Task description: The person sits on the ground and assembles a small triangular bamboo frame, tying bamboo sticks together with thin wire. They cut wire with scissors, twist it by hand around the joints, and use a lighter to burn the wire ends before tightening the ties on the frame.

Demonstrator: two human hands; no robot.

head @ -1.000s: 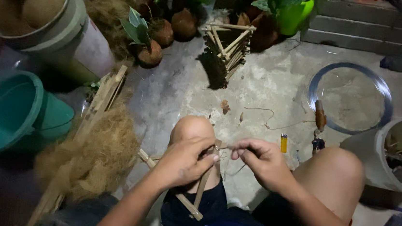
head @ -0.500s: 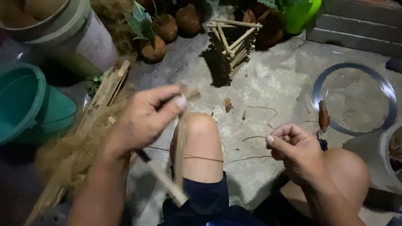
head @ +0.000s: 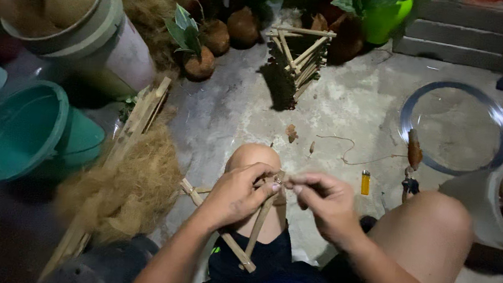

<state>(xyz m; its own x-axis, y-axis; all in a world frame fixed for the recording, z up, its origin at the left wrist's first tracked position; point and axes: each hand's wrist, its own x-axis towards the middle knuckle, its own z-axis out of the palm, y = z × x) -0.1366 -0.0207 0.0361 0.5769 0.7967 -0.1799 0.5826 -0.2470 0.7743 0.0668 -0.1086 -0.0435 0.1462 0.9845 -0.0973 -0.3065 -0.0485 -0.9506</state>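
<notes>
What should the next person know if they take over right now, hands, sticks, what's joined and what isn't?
Left hand: grip pinched on the top joint of the stick frame over the left knee.
Right hand: fingertips pinched at the same joint, apparently on thin string, too small to confirm.
Frame: a few bamboo sticks crossed, resting on the lap.
Done: one finished stick basket stands on the concrete ahead.
Left: spare sticks lie by the coconut fibre pile; lighter on the floor to the right.
</notes>
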